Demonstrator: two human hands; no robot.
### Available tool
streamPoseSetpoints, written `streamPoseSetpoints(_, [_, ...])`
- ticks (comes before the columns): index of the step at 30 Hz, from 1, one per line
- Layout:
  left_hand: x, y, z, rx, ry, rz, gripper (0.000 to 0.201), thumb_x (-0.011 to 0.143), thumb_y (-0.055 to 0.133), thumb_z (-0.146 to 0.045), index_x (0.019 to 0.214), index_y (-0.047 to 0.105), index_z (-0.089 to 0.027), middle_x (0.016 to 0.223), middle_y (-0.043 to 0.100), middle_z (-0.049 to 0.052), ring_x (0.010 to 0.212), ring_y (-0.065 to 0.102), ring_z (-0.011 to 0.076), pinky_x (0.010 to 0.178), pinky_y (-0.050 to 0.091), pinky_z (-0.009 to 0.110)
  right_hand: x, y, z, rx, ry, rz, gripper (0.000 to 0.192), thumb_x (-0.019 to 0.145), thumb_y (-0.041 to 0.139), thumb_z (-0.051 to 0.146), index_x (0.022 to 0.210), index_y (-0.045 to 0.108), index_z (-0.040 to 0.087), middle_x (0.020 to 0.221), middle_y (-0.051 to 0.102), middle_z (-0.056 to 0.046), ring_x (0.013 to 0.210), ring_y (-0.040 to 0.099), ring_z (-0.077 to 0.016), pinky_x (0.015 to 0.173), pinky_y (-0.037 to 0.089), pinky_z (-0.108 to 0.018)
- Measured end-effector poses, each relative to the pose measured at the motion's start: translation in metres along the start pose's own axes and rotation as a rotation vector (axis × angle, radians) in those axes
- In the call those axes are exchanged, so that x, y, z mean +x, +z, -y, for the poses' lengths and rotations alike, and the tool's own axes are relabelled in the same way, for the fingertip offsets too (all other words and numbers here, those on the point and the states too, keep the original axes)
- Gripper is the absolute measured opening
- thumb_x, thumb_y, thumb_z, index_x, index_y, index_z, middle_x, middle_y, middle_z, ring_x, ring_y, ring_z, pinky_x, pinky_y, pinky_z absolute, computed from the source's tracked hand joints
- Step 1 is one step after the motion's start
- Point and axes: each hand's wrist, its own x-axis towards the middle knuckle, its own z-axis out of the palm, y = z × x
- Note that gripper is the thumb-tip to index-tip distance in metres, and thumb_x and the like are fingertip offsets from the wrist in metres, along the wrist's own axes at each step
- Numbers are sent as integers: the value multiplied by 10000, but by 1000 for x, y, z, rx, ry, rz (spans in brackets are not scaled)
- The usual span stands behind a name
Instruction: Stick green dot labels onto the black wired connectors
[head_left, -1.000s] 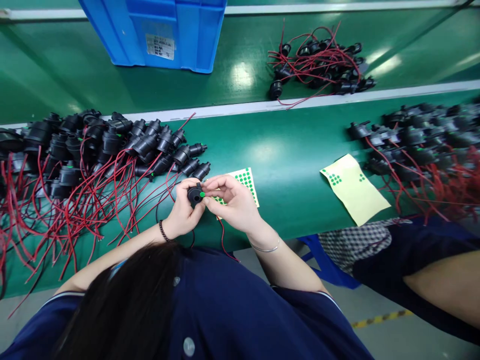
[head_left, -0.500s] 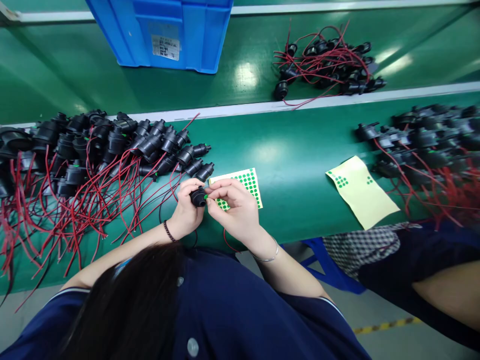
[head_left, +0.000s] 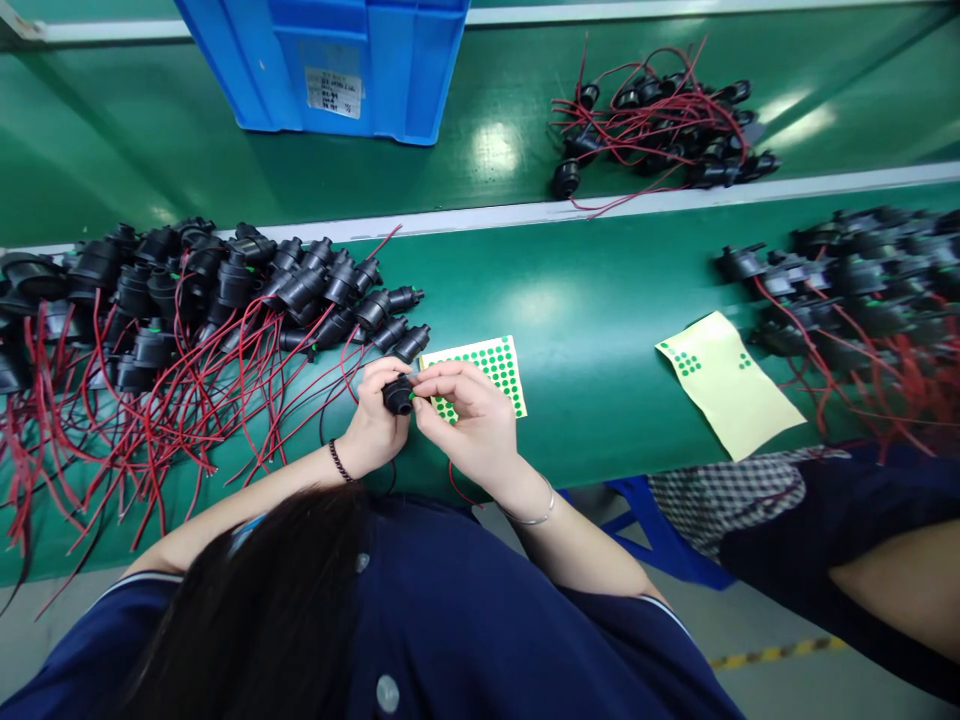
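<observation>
The left hand [head_left: 373,420] is closed around a black buzzer [head_left: 397,394], held just above the green surface [head_left: 585,330], its short axis pointing right. The right hand [head_left: 469,425] pinches fingertips [head_left: 418,391] against its green-dotted face, beside the sticker sheet [head_left: 487,368].
</observation>
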Motion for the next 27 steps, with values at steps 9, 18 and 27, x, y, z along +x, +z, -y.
streamPoseSetpoints(9, [1, 0, 0, 8, 24, -17, 370, 936, 521, -166, 1253, 361, -269, 1132, 538, 72, 1036, 583, 179, 842, 562, 382, 3, -4, 4, 74, 65, 43, 56, 819, 670, 177, 794, 688, 224, 969, 671, -72, 892, 687, -184, 787, 625, -360])
streamPoseSetpoints(18, [2, -3, 2, 29, 82, 46, 294, 963, 510, -225, 1235, 398, -247, 1103, 554, 77, 1011, 583, 192, 848, 544, 391, 9, -14, 3, 120, 148, 123, 59, 759, 707, 163, 733, 688, 212, 937, 671, -56, 875, 680, -173, 751, 623, -331])
streamPoseSetpoints(27, [3, -1, -2, -35, 3, 46, 295, 968, 501, -208, 1232, 382, -261, 1113, 545, 71, 1011, 573, 191, 847, 530, 398, 12, -16, 1, 217, 224, 146, 38, 773, 756, 234, 760, 728, 210, 945, 687, -55, 866, 688, -164, 779, 644, -343])
